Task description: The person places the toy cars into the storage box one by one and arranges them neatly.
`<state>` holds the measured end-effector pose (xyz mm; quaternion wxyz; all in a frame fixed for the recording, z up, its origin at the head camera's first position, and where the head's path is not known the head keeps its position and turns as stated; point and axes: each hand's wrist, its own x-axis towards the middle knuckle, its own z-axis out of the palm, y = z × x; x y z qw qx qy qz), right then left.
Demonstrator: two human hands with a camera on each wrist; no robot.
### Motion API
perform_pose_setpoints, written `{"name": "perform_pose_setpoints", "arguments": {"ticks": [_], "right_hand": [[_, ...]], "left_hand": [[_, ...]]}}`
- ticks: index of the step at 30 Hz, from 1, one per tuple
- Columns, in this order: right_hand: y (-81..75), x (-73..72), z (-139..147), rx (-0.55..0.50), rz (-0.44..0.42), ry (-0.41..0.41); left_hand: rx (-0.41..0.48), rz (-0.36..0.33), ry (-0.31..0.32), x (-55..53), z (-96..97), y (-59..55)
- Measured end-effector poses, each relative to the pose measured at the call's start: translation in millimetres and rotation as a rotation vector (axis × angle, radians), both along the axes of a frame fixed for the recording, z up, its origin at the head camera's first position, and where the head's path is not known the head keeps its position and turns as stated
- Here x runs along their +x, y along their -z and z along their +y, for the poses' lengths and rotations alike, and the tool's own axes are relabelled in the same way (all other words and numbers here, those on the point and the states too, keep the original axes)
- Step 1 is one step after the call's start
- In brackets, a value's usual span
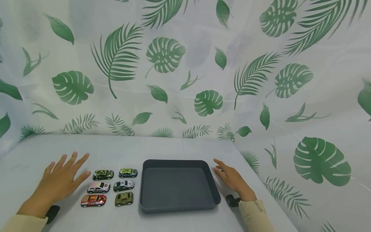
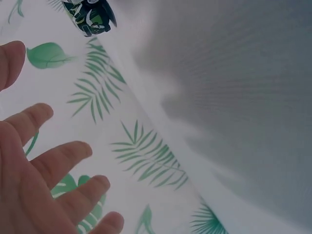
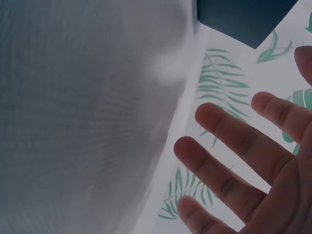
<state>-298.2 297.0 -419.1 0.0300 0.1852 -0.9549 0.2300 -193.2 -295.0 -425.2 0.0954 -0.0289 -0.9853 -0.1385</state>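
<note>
Several small toy cars stand in two columns on the white table, left of a dark grey tray [image 1: 179, 208]. The left column has a dark green car [image 1: 103, 174], a white car [image 1: 98, 187] and a red car [image 1: 93, 200]. Beside it stand a yellow-green car [image 1: 128, 173], a white and green car [image 1: 123, 186] and an olive car [image 1: 124, 199]. My left hand [image 1: 59, 183] hovers with spread fingers left of the cars, holding nothing. My right hand [image 1: 232, 178], fingers extended and holding nothing, is just right of the tray. In the left wrist view one dark car [image 2: 92, 17] shows at the top.
A white cloth covers the table [image 1: 116, 146]. Behind it and along the right side hangs a white curtain [image 1: 185, 106] printed with green leaves. Dark straps with small devices sit on both wrists, beside the light sleeves [image 1: 255, 214].
</note>
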Motion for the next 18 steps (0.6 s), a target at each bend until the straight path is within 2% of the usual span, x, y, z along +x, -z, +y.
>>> {"name": "perform_pose_setpoints", "arguments": {"ticks": [10, 18], "right_hand": [[-1.1, -2.9, -2.5, -0.042, -0.013, -0.055], [-0.7, -4.4, -1.9, -0.061, -0.043, -0.099]], "left_hand": [[-0.015, 0.046, 0.051, -3.1, 9.7, -1.9], [-0.017, 0.012, 0.091, -4.7, 12.9, 5.7]]}}
